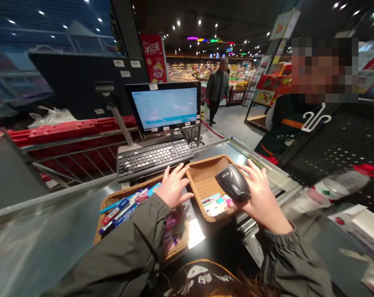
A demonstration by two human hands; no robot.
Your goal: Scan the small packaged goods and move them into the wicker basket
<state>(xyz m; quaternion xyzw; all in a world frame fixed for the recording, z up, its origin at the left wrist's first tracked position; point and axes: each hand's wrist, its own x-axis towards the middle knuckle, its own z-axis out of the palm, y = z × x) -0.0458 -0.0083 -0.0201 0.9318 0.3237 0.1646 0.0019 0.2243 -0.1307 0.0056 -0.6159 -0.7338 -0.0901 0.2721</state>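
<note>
1. R hand (262, 198): a black handheld barcode scanner (233, 182) is held, w/ fingers closed over its top. Grip is firm on the scanner body.
2. Scanner posn: carried over the R-side wicker basket (205, 181), above small colored packets (216, 205) in its base. Contact w/ basket cannot be confirmed.
3. L hand (174, 187): fingers are spread wide; no item is held. Hand is positioned between the R-side basket and a 2nd wicker basket (112, 210), just below the keyboard (154, 159).
4. 2nd basket: packaged pens (121, 210) are piled inside.
5. Stainless checkout counter (50, 214): a monitor (163, 105) is mounted beyond the keyboard.
6. Far R: a plastic bottle w/ red cap (338, 185) is seen tilted, blurred. A person in a dark-green vest (285, 128) is stationed nearby; another person (217, 84) is seen in the aisle.
</note>
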